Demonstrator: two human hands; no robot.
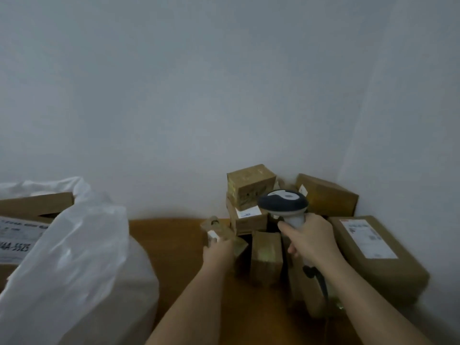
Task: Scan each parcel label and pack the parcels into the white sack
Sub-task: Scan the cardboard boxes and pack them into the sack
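Wooden table (174,245): sack-side carton label (17,235) reading "4A-5525".

premises appear to be a small parcel-handling or dispatch corner. evidence: labelled brown cardboard parcels (251,185) stacked against a plain white wall (224,83) on a wooden table (169,245), a handheld barcode scanner (283,204), and a white sack (74,257) holding boxes at left.
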